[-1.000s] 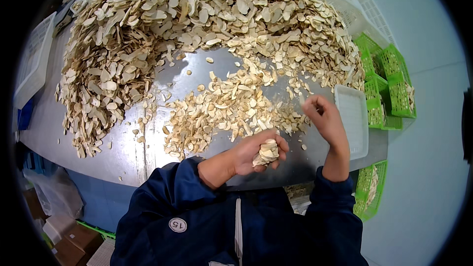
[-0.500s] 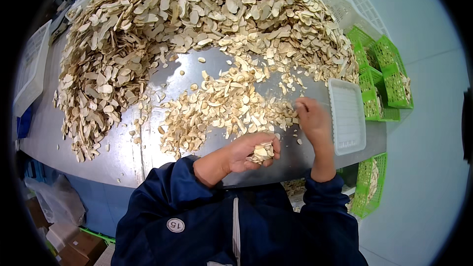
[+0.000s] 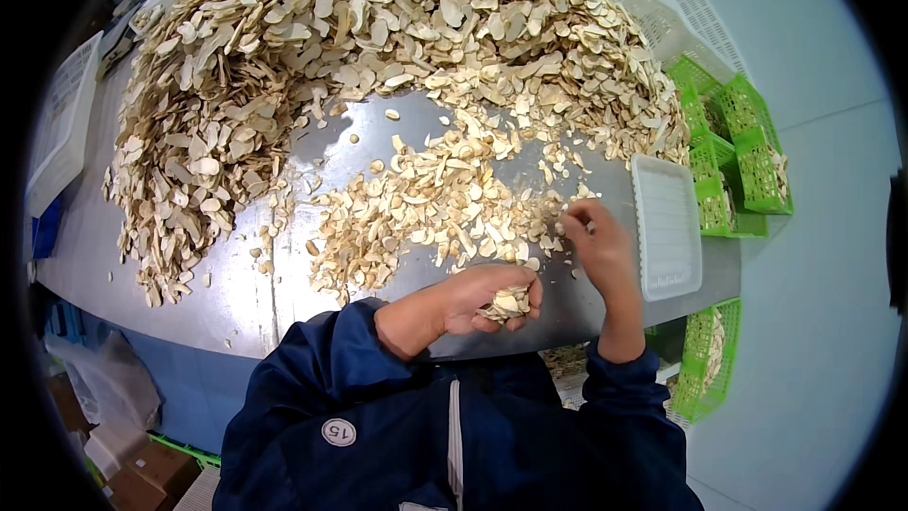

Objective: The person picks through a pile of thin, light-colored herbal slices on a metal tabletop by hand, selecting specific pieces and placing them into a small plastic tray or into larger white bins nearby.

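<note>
Cupped near the table's front edge, my left hand (image 3: pixel 463 301) is closed around a small handful of pale dried slices (image 3: pixel 508 304). My right hand (image 3: pixel 602 244) is at the right end of a low, spread pile of smaller slices (image 3: pixel 430 199). Its thumb and fingertips are pinched together at the pile's edge; what lies between them, if anything, is too small to make out. A much larger heap of flat cream and tan slices (image 3: pixel 378 24) curves around the back and left of the metal table (image 3: pixel 369 123).
Right of my right hand, a shallow white plastic tray (image 3: pixel 667 227) lies on the table. Green perforated baskets (image 3: pixel 757 170) stand past the right edge, and another green basket (image 3: pixel 709 360) is lower down. White crates (image 3: pixel 64 123) flank the table's left side and back.
My right hand has come slightly down and its fingers now rest at the pile's edge, less blurred than before. My left hand keeps its handful, almost in place.
</note>
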A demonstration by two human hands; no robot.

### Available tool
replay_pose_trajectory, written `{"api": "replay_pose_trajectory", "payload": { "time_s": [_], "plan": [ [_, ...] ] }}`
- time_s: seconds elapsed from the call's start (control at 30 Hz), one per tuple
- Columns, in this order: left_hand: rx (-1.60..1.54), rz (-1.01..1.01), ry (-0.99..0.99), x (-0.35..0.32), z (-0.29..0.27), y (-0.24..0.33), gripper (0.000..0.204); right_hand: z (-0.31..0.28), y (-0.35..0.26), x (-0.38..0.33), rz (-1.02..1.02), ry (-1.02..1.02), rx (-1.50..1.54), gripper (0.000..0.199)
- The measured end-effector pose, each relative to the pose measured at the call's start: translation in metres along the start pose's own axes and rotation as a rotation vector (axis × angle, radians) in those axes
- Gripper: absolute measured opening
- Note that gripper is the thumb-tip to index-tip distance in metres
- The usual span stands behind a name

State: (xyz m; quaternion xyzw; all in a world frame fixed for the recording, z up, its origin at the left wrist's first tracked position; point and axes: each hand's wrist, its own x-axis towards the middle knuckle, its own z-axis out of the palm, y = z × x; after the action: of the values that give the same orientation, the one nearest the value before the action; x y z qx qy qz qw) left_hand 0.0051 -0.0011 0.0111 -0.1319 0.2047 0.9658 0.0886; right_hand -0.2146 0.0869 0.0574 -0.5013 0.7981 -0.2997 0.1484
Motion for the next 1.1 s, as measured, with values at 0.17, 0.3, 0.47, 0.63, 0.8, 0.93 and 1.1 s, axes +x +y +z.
{"api": "replay_pose_trajectory", "payload": {
  "time_s": [0.17,0.3,0.47,0.63,0.8,0.93,1.1],
  "plan": [
    [-0.055,-0.008,0.023,0.003,-0.002,-0.004,0.045,-0.026,-0.016,-0.015,0.180,0.081,0.107,0.017],
    [-0.163,0.004,0.039,0.001,0.003,0.002,0.047,-0.032,-0.029,-0.022,0.216,-0.097,0.485,0.018],
    [-0.132,0.036,-0.041,0.008,-0.007,-0.004,0.047,-0.040,0.007,-0.031,0.214,-0.039,-0.131,0.020],
    [-0.062,0.018,-0.037,0.005,-0.006,-0.005,0.044,-0.005,-0.006,-0.039,0.037,-0.069,0.039,0.019],
    [0.060,-0.002,-0.084,-0.001,0.002,-0.001,0.042,-0.010,-0.001,-0.012,-0.011,0.037,0.030,0.020],
    [0.152,-0.089,-0.048,-0.003,0.008,-0.001,0.042,0.000,-0.003,-0.008,-0.056,0.059,-0.074,0.019],
    [0.188,-0.103,-0.062,-0.005,0.008,0.001,0.043,0.024,0.000,-0.006,-0.180,0.087,-0.162,0.020]
  ]
}}
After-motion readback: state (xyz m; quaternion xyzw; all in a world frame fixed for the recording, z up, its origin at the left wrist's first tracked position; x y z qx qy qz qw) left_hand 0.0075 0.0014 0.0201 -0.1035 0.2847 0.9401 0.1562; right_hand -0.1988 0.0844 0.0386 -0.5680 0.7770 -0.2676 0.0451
